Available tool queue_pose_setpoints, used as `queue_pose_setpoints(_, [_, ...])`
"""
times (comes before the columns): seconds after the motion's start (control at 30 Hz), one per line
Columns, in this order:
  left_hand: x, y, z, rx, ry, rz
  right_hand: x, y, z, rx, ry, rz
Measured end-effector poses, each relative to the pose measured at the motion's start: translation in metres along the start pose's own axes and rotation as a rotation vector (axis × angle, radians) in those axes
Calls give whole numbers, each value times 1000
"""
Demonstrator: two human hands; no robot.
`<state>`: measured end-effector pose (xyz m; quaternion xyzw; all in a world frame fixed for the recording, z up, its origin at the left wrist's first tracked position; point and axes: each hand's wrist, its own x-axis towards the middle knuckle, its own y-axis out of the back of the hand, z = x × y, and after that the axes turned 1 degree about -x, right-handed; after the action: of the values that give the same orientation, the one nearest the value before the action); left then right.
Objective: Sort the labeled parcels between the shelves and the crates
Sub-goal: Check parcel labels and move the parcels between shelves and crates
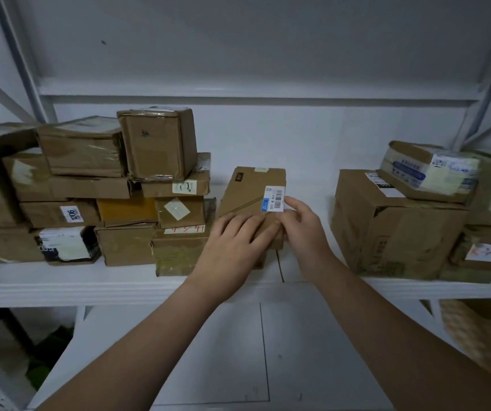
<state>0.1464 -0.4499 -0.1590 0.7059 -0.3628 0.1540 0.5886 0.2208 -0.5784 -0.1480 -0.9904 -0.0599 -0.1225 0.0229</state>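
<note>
parcel point(247, 194) | on shelf point(60, 287) | left hand point(232, 241) atop | right hand point(303, 226) grips edge

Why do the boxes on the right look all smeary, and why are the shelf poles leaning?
In the head view, the boxes on the right are smeared by motion blur, while the labeled parcel in the middle looks fairly sharp; the wide-angle lens tilts the shelf uprights near the edges; the light is dim and even, with a little shine on the taped box.
</note>
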Motion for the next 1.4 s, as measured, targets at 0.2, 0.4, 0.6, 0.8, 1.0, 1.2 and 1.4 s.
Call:
queue_pose_setpoints(0.2, [6, -10, -15, 90, 80, -191, 26, -15, 8, -159, 17, -21])
queue_pose_setpoints(0.4, [12, -25, -24, 113, 158, -257, 32, -20, 26, -324, 27, -117])
queue_pose_setpoints(0.6, [14, -24, -25, 42, 193, -218, 34, -10, 31, -264, 57, -107])
queue_pose_setpoints(0.8, [21, -13, -18, -7, 182, -160, 28, 18, 17, -414, 228, -43])
queue_pose_setpoints(1.0, [54, -6, 12, -115, 128, -101, 13, 66, -3, -538, 351, 62])
queue_pose_setpoints(1.2, [98, -7, 70, -262, 33, -9, 4, 141, -28, -741, 538, 251])
queue_pose_setpoints(1.4, [152, -23, 136, -399, 15, 9, 10, 226, -41, -936, 580, 412])
